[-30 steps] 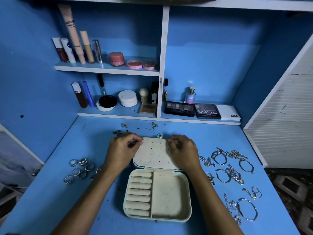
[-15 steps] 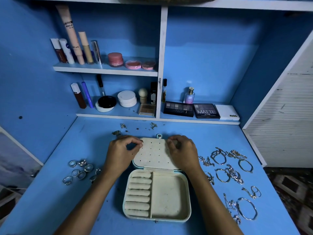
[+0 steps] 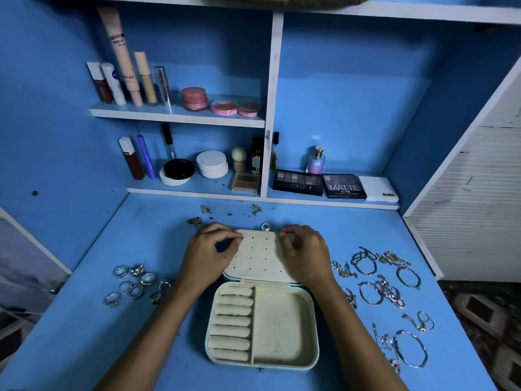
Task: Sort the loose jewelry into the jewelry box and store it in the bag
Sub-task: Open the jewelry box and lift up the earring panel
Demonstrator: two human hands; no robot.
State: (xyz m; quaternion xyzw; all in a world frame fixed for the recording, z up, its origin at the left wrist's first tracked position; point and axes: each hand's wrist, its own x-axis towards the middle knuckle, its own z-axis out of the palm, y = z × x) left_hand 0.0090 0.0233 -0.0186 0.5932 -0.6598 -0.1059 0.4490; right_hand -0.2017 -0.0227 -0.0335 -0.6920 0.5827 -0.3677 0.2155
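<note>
A pale jewelry box (image 3: 282, 328) lies open on the blue desk, its perforated lid panel (image 3: 259, 258) flat behind the tray. My left hand (image 3: 208, 258) pinches a tiny earring stud at the panel's upper left corner. My right hand (image 3: 306, 255) rests curled on the lid's right edge, fingertips at its top corner. Several silver rings (image 3: 132, 283) lie to the left. Bracelets and chains (image 3: 386, 286) spread to the right. Small earrings (image 3: 205, 210) lie behind the box. No bag is in view.
Cosmetics stand on two white shelves (image 3: 177, 117) at the back, with eyeshadow palettes (image 3: 321, 184) and a perfume bottle (image 3: 317, 160) on the lower ledge. A white slatted panel (image 3: 479, 207) borders the desk on the right.
Both hands stay at the lid's top corners; the left fingertips have shifted slightly against the panel's corner hole. The box has not moved.
</note>
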